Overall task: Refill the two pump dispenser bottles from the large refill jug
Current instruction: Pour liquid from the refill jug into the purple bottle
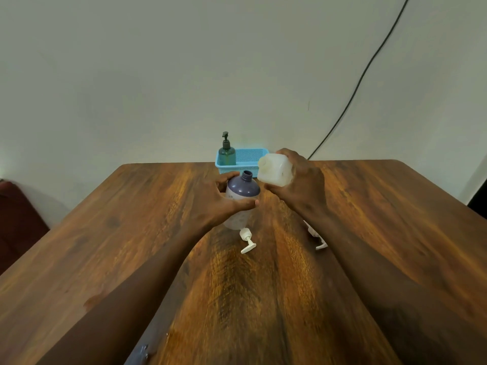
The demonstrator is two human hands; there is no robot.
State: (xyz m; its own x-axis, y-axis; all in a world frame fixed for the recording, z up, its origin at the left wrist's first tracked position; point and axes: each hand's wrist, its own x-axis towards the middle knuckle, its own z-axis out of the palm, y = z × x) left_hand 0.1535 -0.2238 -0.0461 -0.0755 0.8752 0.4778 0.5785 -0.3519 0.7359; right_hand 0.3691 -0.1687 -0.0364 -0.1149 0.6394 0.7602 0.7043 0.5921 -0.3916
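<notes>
My left hand (224,200) grips a round bottle (242,189) with a purple shoulder, a pale body and an open threaded neck; it stands on the wooden table (118,219). My right hand (300,180) holds the translucent white refill jug (275,169) tilted, its mouth close beside the bottle's neck. No liquid flow is visible. A white pump head (247,241) lies on the table in front of the bottle. A second white pump part (317,239) shows partly under my right forearm. A dark green pump bottle (227,151) stands in the blue basket (250,156).
The blue basket sits at the table's far edge against the wall. A black cable (369,69) runs down the wall at the right. A dark red seat (15,219) is off the table's left side.
</notes>
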